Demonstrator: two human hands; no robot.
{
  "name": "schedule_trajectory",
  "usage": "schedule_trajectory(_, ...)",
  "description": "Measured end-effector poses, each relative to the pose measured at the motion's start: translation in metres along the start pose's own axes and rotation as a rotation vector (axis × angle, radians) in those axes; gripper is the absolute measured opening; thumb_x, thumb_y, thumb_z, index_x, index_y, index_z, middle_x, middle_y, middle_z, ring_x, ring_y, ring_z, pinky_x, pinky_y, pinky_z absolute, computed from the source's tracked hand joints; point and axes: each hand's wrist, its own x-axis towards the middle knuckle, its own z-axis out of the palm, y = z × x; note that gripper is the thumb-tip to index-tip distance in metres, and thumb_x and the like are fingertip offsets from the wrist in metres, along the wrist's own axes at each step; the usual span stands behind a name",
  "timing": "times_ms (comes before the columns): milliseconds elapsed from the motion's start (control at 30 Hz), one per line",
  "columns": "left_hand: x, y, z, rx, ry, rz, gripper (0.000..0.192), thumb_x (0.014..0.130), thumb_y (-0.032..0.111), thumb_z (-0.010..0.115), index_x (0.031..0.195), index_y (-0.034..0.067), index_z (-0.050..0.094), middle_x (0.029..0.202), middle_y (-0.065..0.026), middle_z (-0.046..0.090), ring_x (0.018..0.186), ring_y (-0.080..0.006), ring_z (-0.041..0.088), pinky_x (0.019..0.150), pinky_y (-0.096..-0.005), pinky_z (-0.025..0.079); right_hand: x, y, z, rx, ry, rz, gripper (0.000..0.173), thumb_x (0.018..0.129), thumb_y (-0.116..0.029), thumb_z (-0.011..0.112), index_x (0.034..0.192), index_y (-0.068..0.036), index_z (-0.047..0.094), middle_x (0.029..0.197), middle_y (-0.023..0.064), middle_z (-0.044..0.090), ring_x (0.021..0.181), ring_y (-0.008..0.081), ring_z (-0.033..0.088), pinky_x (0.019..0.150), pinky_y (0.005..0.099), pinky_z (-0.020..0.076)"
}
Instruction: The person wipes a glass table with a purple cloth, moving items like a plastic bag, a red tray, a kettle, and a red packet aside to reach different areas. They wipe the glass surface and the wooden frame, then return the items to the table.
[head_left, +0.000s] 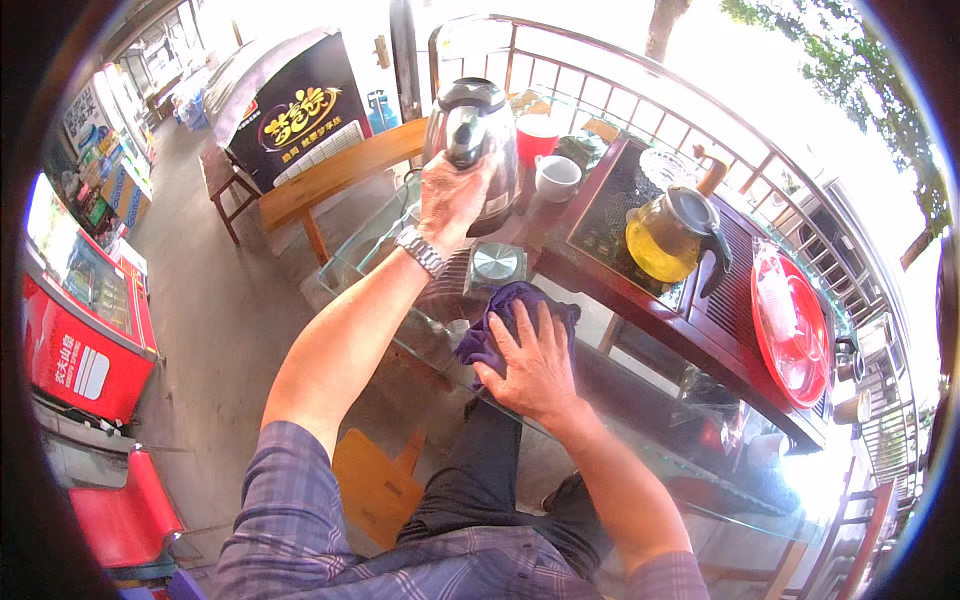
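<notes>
My left hand (456, 193), with a metal watch at the wrist, grips the handle of a glass kettle (510, 169) with a dark and silvery top. The kettle is upright at the far left part of the glass table (637, 439). Its bottom is partly behind my hand, so I cannot tell whether it touches the tabletop. My right hand (534, 367) lies spread on a bunched purple cloth (491, 319) near the table's front edge, fingers apart and not curled around it. Just beyond the cloth lies a round silvery disc (496, 262) in a squarish clear surround.
Right of the kettle stand a white cup (557, 178) and a red cup (535, 136). A glass teapot (664, 238) with yellow liquid and a red tray (791, 337) sit on a dark wooden tea tray (592, 281). A wooden bench (345, 176) and a railing (645, 82) stand beyond.
</notes>
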Motion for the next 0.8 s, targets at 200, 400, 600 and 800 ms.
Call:
schedule_trajectory(200, 0.018, -0.013, -0.044, -0.207, 0.081, -0.016, 0.015, 0.090, 0.018, 0.076, 0.092, 0.003, 0.071, 0.071, -0.0009, 0.065, 0.054, -0.0073, 0.056, 0.047, -0.0263, 0.044, 0.003, -0.002, 0.001, 0.000, 0.005, -0.003, 0.076, 0.087, -0.052, 0.070, 0.150, -0.012, 0.053, 0.155, 0.0282, 0.043, 0.144, 0.0543, 0.035, 0.117, 0.0652, 0.0292)
schedule_trajectory(400, -0.003, -0.007, -0.128, -0.279, 0.010, 0.088, 0.015, 0.093, 0.011, 0.075, 0.087, 0.004, 0.063, 0.068, 0.0015, 0.059, 0.051, -0.0072, 0.051, 0.048, -0.0258, 0.041, 0.009, -0.009, -0.003, -0.007, -0.009, -0.015, 0.076, 0.085, -0.047, 0.073, 0.147, -0.008, 0.054, 0.153, 0.0298, 0.044, 0.142, 0.0539, 0.037, 0.117, 0.0641, 0.0302)
schedule_trajectory(600, -0.035, 0.014, -0.193, -0.287, 0.142, 0.067, 0.025, 0.097, 0.017, 0.068, 0.076, 0.011, 0.056, 0.059, 0.0051, 0.043, 0.051, -0.0085, 0.042, 0.055, -0.0287, 0.037, 0.032, -0.030, 0.012, 0.047, -0.026, -0.085, 0.070, 0.084, -0.041, 0.072, 0.145, -0.008, 0.056, 0.152, 0.0287, 0.045, 0.140, 0.0528, 0.040, 0.117, 0.0635, 0.0298)
schedule_trajectory(800, -0.081, 0.024, -0.266, -0.193, 0.303, 0.091, 0.035, 0.100, 0.015, 0.064, 0.069, 0.015, 0.048, 0.059, 0.0061, 0.039, 0.050, -0.0084, 0.038, 0.053, -0.0295, 0.034, 0.100, -0.076, 0.060, 0.105, -0.006, -0.212, 0.069, 0.086, -0.041, 0.072, 0.144, -0.008, 0.056, 0.151, 0.0281, 0.047, 0.140, 0.0519, 0.039, 0.117, 0.0614, 0.0307)
